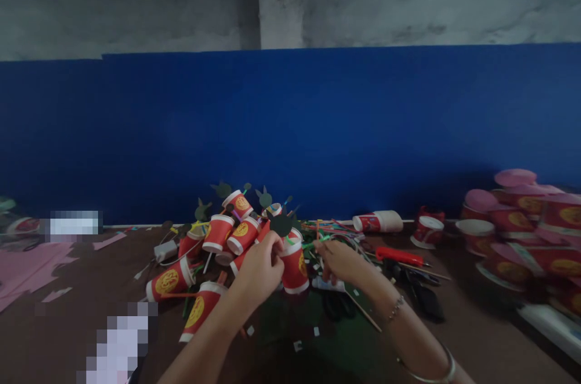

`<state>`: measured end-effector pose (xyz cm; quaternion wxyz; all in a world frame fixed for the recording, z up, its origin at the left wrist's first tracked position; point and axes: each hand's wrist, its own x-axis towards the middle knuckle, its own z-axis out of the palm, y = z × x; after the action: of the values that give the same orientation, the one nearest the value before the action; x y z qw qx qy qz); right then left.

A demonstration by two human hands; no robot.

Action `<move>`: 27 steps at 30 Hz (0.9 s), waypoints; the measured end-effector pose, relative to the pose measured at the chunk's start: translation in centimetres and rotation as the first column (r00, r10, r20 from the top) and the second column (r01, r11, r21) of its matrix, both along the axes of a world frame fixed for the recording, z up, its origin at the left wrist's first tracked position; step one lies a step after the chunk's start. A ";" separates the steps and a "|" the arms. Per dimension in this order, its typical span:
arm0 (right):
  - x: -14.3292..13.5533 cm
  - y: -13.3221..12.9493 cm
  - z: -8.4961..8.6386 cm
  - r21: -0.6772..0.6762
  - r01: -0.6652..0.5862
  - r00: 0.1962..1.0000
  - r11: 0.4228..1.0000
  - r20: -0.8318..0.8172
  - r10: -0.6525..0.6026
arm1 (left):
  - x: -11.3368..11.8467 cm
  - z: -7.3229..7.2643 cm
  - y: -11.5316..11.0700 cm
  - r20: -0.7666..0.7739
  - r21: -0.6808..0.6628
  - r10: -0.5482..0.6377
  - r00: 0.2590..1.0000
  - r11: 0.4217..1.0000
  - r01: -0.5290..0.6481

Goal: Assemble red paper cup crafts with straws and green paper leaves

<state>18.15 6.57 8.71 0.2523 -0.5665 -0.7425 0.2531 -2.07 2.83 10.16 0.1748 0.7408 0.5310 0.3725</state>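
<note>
A red paper cup with a white rim and a yellow emblem stands upright in the middle. My left hand is closed at its left side near the rim, fingertips partly hidden. Over the cup's top sits a dark round paper cutout with pointed ends. Just right of the cup, my right hand is closed in a pinch around a thin green straw, which points toward the cup. Left of my left hand lies a pile of similar red cups with straws and dark cutouts.
A red-handled tool, black scissors and a wooden stick lie at right. Loose straws lie behind my right hand. Stacked cups with pink tops stand far right; pink paper lies left. A blue wall rises behind.
</note>
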 end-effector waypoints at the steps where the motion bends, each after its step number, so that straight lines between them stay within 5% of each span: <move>1: -0.1 0.4 -0.1 0.018 0.028 0.999 0.999 -0.030 -0.028 | 0.0 0.1 0.0 0.001 0.000 0.003 1.000 1.000 -0.003; 9: -1.8 0.5 0.5 0.136 0.049 0.903 0.989 -0.429 0.015 | 0.1 -0.1 -0.3 -0.040 -0.071 -0.085 0.996 0.994 0.082; 16: -1.8 -0.1 0.7 0.097 -0.045 0.912 0.994 -0.401 0.080 | 0.6 -0.3 -0.6 -0.027 -0.034 -0.164 0.986 0.986 0.163; 22: -1.6 -0.2 1.0 0.010 -0.037 0.917 0.999 -0.397 0.038 | 0.8 -0.3 -0.8 -0.035 -0.007 -0.186 0.982 0.983 0.186; 27: -1.3 0.2 0.7 0.085 0.041 0.925 0.996 -0.379 -0.006 | 0.9 -0.4 -0.8 -0.026 0.028 -0.238 0.971 0.971 0.239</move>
<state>16.81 6.73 9.38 0.4196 -0.5038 -0.6838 0.3203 -1.14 1.99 9.74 0.2009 0.8058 0.4343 0.3488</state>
